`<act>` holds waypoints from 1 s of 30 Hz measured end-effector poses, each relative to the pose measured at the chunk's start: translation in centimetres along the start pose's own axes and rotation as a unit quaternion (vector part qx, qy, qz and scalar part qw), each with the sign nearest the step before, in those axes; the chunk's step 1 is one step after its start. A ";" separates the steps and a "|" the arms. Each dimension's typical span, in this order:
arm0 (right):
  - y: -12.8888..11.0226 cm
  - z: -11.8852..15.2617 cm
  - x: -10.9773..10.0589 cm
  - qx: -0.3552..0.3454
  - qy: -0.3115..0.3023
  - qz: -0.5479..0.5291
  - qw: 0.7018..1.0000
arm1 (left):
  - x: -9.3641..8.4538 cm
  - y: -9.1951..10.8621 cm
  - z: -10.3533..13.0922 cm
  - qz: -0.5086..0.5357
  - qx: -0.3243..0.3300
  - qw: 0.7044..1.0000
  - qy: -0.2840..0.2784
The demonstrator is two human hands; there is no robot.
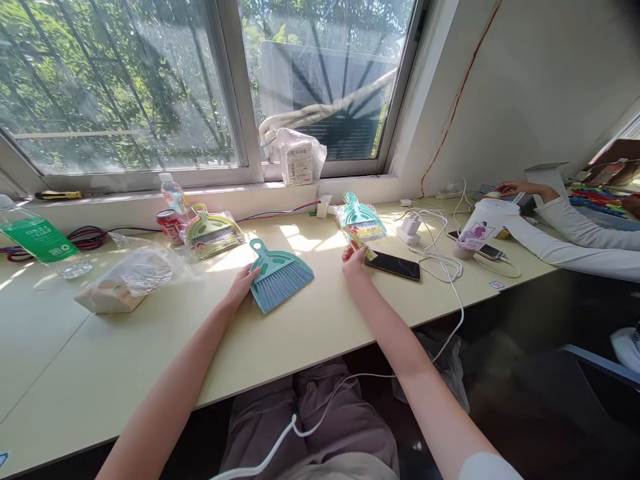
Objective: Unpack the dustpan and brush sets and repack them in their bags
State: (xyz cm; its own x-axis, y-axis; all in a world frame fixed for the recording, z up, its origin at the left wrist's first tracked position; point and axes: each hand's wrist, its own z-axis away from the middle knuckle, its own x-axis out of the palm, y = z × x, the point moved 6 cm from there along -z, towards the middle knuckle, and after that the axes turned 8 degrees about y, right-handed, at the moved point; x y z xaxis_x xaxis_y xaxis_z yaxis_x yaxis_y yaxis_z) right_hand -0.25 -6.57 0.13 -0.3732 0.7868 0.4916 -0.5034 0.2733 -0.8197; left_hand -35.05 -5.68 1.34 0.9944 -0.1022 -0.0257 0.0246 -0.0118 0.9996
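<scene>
My left hand (243,285) grips the left edge of a teal dustpan (274,261) with a small brush of grey-blue bristles (283,285) nested in it. The set is at the middle of the table, its looped handle toward the window. In my right hand (354,257), the fingers are closed on a narrow yellow printed card (369,253), beside a black phone (395,265). Just beyond that hand lies a wrapped teal dustpan set (360,217). Another wrapped set, yellow-green (213,230), lies behind my left hand.
At left are a green-labelled bottle (37,233), a plastic bag over a box (120,283), a red can (170,225) and a small bottle (173,193). White cables (445,260), a charger (409,228) and a lidded cup (483,230) stand right, near another person's sleeves (565,243).
</scene>
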 end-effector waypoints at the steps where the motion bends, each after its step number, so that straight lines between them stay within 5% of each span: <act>1: 0.1 0.1 0.1 -0.006 -0.004 0.009 1.000 | 0.1 0.2 0.2 0.000 -0.001 1.000 -0.002; 6: -0.6 -0.1 -1.0 -0.059 0.049 0.032 0.997 | 0.2 0.4 0.5 0.004 -0.012 1.000 -0.002; 10: -0.3 0.2 -1.5 -0.021 0.102 -0.034 0.994 | 0.1 0.3 0.4 0.004 -0.024 1.000 0.002; 14: 0.9 2.3 0.9 -0.002 -0.034 0.028 0.999 | 0.0 0.4 0.4 -0.008 -0.011 1.000 0.007; 16: 1.3 4.3 2.5 -0.077 -0.142 0.136 0.978 | 0.1 0.5 0.3 -0.021 0.007 1.000 0.019; 18: 1.7 7.3 4.1 -0.231 -0.257 0.258 0.902 | 0.3 0.9 0.3 -0.044 0.042 0.998 0.030; 20: 2.4 10.8 5.2 -0.399 -0.334 0.354 0.777 | 0.7 1.4 0.4 -0.070 0.089 0.993 0.031; 22: 3.2 13.7 5.6 -0.524 -0.350 0.409 0.660 | 1.3 2.0 0.8 -0.096 0.136 0.986 0.028; 24: 3.7 15.6 5.7 -0.597 -0.328 0.446 0.581 | 1.6 2.7 1.4 -0.127 0.172 0.976 0.039; 27: 4.0 17.2 6.1 -0.640 -0.284 0.498 0.513 | 1.9 3.7 2.5 -0.187 0.210 0.957 0.072; 30: 3.9 17.5 6.5 -0.631 -0.253 0.542 0.494 | 2.0 4.1 3.1 -0.224 0.218 0.946 0.084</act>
State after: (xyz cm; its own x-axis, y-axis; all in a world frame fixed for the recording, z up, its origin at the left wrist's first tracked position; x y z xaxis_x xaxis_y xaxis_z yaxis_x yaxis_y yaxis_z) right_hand -18.29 -10.12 5.30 -0.1974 0.6981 -0.6883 0.9736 0.2215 -0.0546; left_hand -33.25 -8.98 5.32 0.8977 0.1697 -0.4067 0.4388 -0.4300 0.7890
